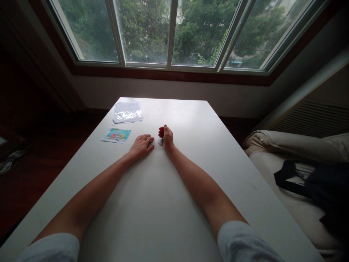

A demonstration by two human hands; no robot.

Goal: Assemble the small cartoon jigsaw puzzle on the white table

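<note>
My left hand (pixel 141 146) rests on the white table (pixel 152 203), its fingers bent over a small dark, speckled thing (pixel 149 144) that is mostly covered. Just to the right, my right hand (pixel 168 138) stands on its edge with the fingers curled in. Something small and red (pixel 161 131) shows at those fingers; its kind cannot be made out. Between the two hands, close against the right one, a small round greyish disc (pixel 160 142) lies on the tabletop. A colourful cartoon picture sheet (pixel 117 135) lies to the left of my left hand.
A clear plastic bag with white paper (pixel 127 112) lies at the table's far left corner. Beyond the table is a wide window (pixel 169 65). On the right stands a beige sofa (pixel 267 160) with a dark strapped bag (pixel 319 182) on it.
</note>
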